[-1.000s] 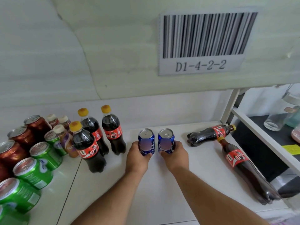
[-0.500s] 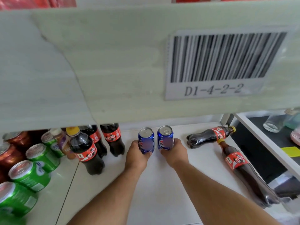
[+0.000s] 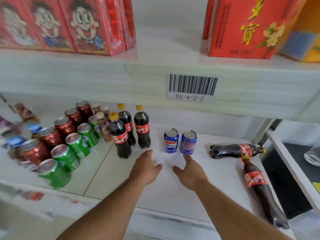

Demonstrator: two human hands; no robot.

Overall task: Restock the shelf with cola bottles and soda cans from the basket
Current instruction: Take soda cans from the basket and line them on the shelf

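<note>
Two blue soda cans stand upright side by side on the white shelf (image 3: 173, 191): the left can (image 3: 171, 140) and the right can (image 3: 188, 142). My left hand (image 3: 146, 168) is open just in front and left of them, holding nothing. My right hand (image 3: 189, 170) is open too, one fingertip close to the right can's base. Three cola bottles (image 3: 129, 130) with yellow caps stand upright left of the cans. Two more cola bottles lie on their sides at the right, one small (image 3: 235, 150) and one large (image 3: 259, 191). The basket is out of sight.
Rows of red cans (image 3: 65, 125) and green cans (image 3: 72, 148) fill the shelf's left part. The upper shelf carries red cartons (image 3: 69, 25) and an orange box (image 3: 242, 26), with a barcode label (image 3: 192, 88) on its edge. A black surface with a glass jar (image 3: 312, 155) lies right.
Both hands have let go of the two blue cans and drawn back toward me, fingers spread. The cans stay standing. My head has lifted, bringing the upper shelf into view.
</note>
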